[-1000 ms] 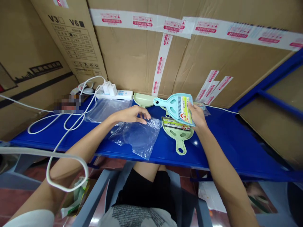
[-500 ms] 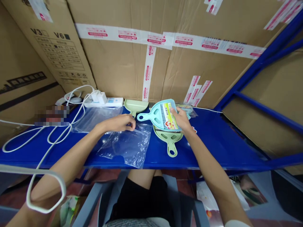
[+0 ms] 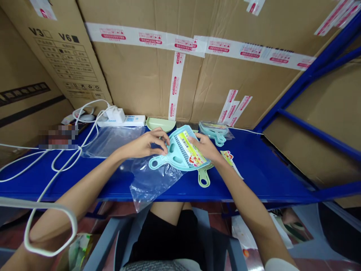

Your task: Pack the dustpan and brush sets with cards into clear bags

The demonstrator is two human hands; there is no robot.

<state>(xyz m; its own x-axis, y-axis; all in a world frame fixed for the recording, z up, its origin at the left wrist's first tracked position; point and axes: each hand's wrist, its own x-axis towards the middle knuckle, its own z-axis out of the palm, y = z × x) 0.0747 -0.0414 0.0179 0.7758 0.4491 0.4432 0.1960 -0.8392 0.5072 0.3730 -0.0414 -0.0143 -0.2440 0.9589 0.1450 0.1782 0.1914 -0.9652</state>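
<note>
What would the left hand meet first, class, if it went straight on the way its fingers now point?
Most likely the light-blue dustpan, held by the right hand: the fingers of the left hand point toward its handle side. They may be touching it; this single view leaves depth unclear.

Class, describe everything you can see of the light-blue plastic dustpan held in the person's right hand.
The light-blue, plastic-looking dustpan has a broad, rounded pan, two oval recesses and a short handle ending in a looped hole. Grey-blue bristles lie across it, partly covered by a yellow-green printed card. It is tilted, handle towards the left, above the blue table. The right hand grips its wide end; the left hand's fingertips are at the handle end, contact unclear.
</note>
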